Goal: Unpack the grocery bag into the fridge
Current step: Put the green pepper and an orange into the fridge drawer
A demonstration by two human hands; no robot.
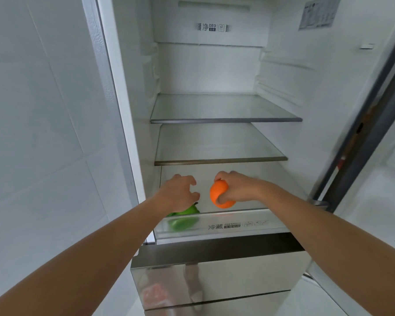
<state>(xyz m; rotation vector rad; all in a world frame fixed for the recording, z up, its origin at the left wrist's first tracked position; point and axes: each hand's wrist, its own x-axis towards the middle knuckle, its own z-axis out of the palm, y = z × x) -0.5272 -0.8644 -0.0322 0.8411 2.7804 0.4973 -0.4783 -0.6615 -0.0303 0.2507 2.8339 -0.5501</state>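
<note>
Home kitchen: open fridge (226, 142), glass shelves (226, 120), white tiled wall (43, 110).

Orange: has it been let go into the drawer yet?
No, the right hand grips the orange and holds it just above the open drawer.

Fridge (214, 71), open: upper glass shelf (226, 120) above lower glass shelf (220, 161). Beneath them, clear-fronted drawer (237, 225); contents: one green fruit (187, 211), front left.
</note>
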